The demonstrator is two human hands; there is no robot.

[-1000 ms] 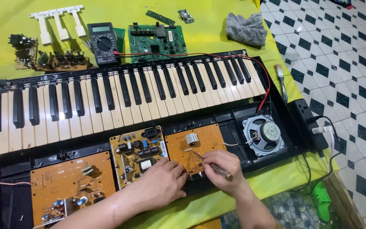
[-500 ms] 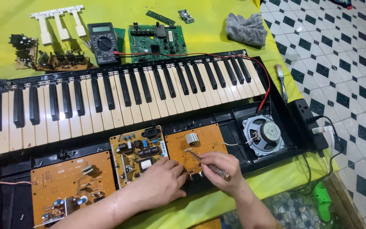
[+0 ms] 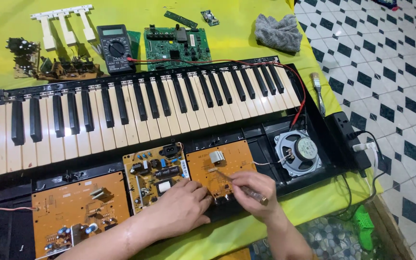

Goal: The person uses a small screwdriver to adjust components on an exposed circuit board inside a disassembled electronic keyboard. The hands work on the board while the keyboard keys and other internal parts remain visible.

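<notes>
yellow cloth (image 3: 227, 41) covers the work surface across the upper and lower parts of the frame, and a black-and-white diamond tile floor (image 3: 386, 72) fills the right side.

head view: an opened electronic keyboard (image 3: 136, 108) lies across the middle, its black and white keys running from the left edge to right of centre. below the keys the case is open, showing three orange circuit boards in a row: a large one (image 3: 73, 207) at lower left, a middle board (image 3: 155, 175) crowded with components, and a right board (image 3: 225, 166) at centre. a round speaker (image 3: 298, 153) sits in the case to the right of them.

the left hand (image 3: 181, 209) rests flat, fingers loosely together, on the lower edge of the middle board, touching it and holding nothing. the right hand (image 3: 251, 192) is closed around a slim screwdriver (image 3: 239, 185), whose tip points up-left onto the right board.

along the top of the frame lie white loose keys (image 3: 63, 21), a dark multimeter (image 3: 115, 48), a green circuit board (image 3: 176, 43) and a grey rag (image 3: 279, 32). a red wire (image 3: 246, 61) runs from the multimeter along the keyboard's top edge. a small brush (image 3: 318, 91) lies right of the keys, and a black power strip (image 3: 350, 139) sits at the cloth's right edge.
</notes>
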